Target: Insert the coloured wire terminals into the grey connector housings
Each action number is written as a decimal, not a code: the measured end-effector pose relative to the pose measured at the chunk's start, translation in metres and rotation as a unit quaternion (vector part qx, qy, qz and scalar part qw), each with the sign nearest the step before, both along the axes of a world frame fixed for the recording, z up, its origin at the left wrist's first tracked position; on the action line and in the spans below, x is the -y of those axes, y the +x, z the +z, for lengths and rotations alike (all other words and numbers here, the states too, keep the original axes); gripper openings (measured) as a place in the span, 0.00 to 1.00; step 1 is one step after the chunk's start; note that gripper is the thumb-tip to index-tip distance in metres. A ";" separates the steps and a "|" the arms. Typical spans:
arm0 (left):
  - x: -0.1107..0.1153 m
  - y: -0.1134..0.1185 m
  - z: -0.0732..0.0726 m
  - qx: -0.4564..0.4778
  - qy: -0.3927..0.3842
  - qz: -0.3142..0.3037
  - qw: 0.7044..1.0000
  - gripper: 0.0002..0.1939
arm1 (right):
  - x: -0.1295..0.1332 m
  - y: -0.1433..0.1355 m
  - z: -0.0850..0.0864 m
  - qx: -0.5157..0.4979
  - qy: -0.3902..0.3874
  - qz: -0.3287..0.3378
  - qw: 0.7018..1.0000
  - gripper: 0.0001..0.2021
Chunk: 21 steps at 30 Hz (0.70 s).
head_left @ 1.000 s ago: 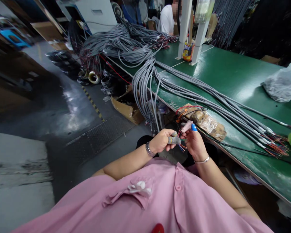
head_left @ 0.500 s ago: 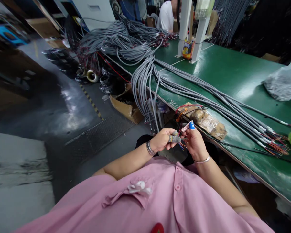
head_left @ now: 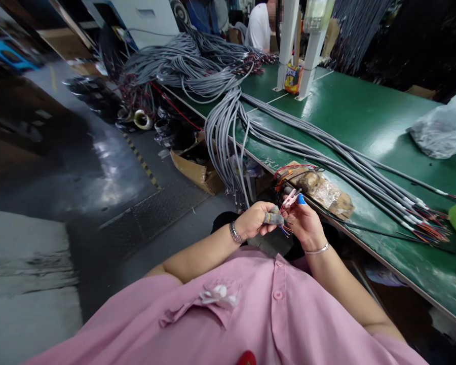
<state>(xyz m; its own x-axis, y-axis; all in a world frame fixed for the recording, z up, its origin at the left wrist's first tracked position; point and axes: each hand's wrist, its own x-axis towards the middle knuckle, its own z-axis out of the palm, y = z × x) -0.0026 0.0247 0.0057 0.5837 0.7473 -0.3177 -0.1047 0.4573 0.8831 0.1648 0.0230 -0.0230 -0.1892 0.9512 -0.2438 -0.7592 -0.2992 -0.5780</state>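
In front of my waist, my left hand [head_left: 255, 220] is closed, with grey covers on its fingers. From it fans out a bundle of thin coloured wires [head_left: 286, 230], blue and orange among them; what else lies inside the fist is hidden. Close beside it, my right hand [head_left: 307, 224] is closed too, a blue cover on the thumb. Between its thumb and fingers sits a small pale pink, clip-like piece [head_left: 289, 201], too small to name surely. The wire tips reach toward my right palm.
Grey cables [head_left: 311, 137] run along the green table [head_left: 368, 111], their stripped ends at right. A tape-wrapped block [head_left: 323, 191] lies at the near edge. A plastic bag [head_left: 443, 126] sits far right. An open cardboard box [head_left: 197, 165] stands below. Another person [head_left: 259, 28] is across the table.
The pale pink piece has turned and shows more of its length beside my right thumb, which has shifted slightly. My left hand stays almost where it was.
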 end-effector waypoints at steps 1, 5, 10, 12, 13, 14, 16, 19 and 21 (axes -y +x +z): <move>0.000 0.000 -0.001 0.001 0.001 0.000 1.000 0.16 | 0.000 0.000 -0.001 -0.002 -0.001 0.000 1.000 0.10; -0.001 0.001 -0.002 0.003 -0.002 -0.001 1.000 0.16 | 0.001 -0.001 0.001 -0.011 -0.008 0.002 1.000 0.11; 0.002 -0.001 -0.002 -0.001 -0.003 0.010 1.000 0.15 | 0.002 -0.002 0.002 -0.032 0.000 0.004 0.999 0.15; 0.005 -0.003 -0.001 -0.008 -0.003 0.012 1.000 0.15 | 0.001 -0.002 0.001 -0.021 0.002 0.003 1.000 0.16; 0.006 -0.004 -0.001 -0.012 -0.002 0.013 1.000 0.15 | 0.000 -0.002 0.001 -0.014 0.002 0.002 1.000 0.16; 0.008 -0.005 -0.001 -0.015 0.000 0.015 1.000 0.16 | 0.000 -0.002 0.001 -0.006 0.001 0.000 1.000 0.15; 0.012 -0.007 0.000 -0.020 0.003 0.020 1.000 0.16 | 0.001 -0.002 0.002 0.012 0.005 -0.009 1.000 0.14; 0.017 -0.007 0.003 -0.020 0.012 0.037 0.999 0.16 | 0.002 -0.002 0.006 0.038 0.023 -0.017 0.999 0.13; 0.019 -0.005 0.005 -0.011 0.016 0.057 0.998 0.17 | 0.003 -0.002 0.008 0.051 0.034 -0.018 0.998 0.13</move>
